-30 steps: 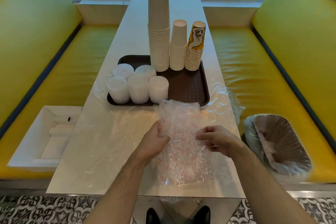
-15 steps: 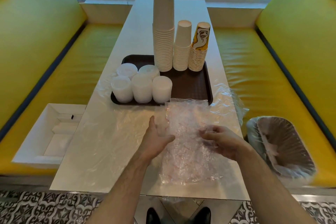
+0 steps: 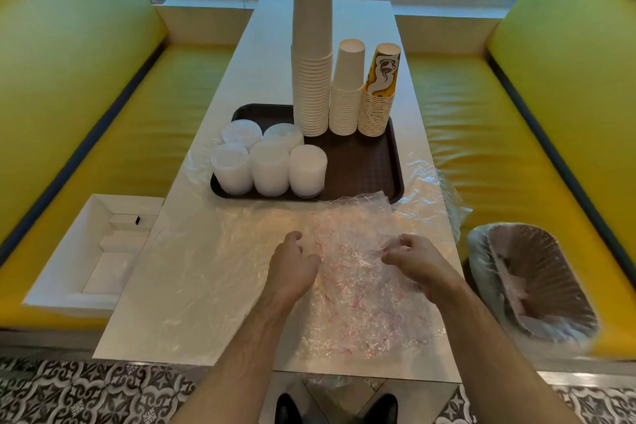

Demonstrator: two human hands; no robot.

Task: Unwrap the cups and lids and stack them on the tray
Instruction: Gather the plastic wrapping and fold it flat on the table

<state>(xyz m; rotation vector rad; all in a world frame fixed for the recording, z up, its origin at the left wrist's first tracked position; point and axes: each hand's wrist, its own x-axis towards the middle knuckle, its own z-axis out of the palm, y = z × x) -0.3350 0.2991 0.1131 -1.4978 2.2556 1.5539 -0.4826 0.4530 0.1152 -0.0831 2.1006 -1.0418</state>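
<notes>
At the left edge of the frame, a white cardboard box (image 3: pixel 93 251) is sitting open on the yellow bench seat (image 3: pixel 113 134), just beside the white table (image 3: pixel 220 286). Left of centre, five stacks of clear plastic lids (image 3: pixel 268 162) are standing on the near left part of the brown tray (image 3: pixel 361 169). Behind them, at centre, three stacks of paper cups are standing upside down along the tray's far edge: a tall kraft stack (image 3: pixel 312 55), a shorter white stack (image 3: pixel 347 89) and a yellow printed stack (image 3: pixel 378 93), all touching side by side.

In the lower centre, your left hand (image 3: pixel 292 268) is resting on the left edge of the crumpled clear wrapper (image 3: pixel 358 286); its fingers are curled under, and whether they are gripping the film cannot be told. Your right hand (image 3: pixel 413 262) is pinching the wrapper's right side with curled fingers. The wrapper is lying flat on the table, its far edge reaching the tray's near rim. More loose film (image 3: pixel 444 196) is spilling over the table's right edge. At lower right, a bin lined with plastic (image 3: pixel 530 282) is sitting on the right bench.
</notes>
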